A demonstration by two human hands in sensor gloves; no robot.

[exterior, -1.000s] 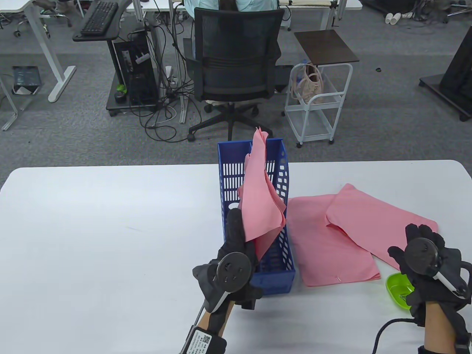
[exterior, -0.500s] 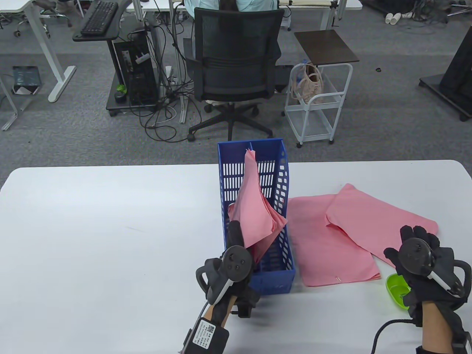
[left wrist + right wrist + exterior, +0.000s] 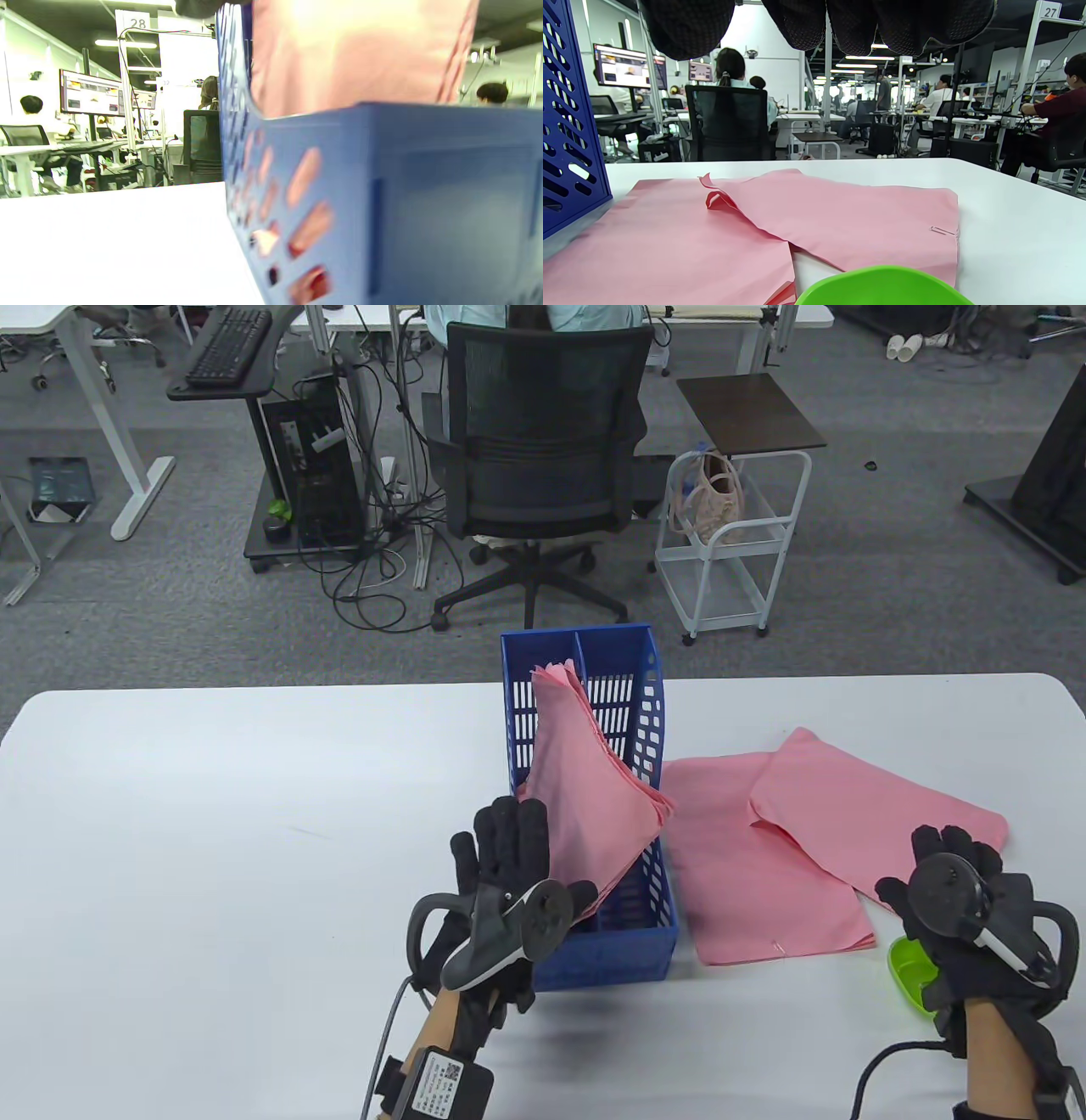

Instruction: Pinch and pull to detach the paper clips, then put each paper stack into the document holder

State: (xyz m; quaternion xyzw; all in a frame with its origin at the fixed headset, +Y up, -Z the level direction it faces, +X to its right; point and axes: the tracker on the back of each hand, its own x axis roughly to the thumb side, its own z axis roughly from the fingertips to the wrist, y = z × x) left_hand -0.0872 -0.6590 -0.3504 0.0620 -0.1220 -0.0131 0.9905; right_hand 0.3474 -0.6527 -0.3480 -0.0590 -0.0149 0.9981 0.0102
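A white counter (image 3: 212, 831) carries a blue document holder (image 3: 632, 937) standing upright near its middle, with one pink paper stack (image 3: 594, 789) leaning inside it, its top corner poking above the rim. Just right of the holder, two more pink stacks (image 3: 764, 882) lie flat and overlapping, each with a small clip (image 3: 939, 230) at an edge. The left hand (image 3: 509, 865) hovers at the holder's near end, fingers straight and spread, holding nothing. The right hand (image 3: 967, 899) hangs above a green dish (image 3: 912, 976); its fingers seem loosely curled and empty, though the tracker hides most of them.
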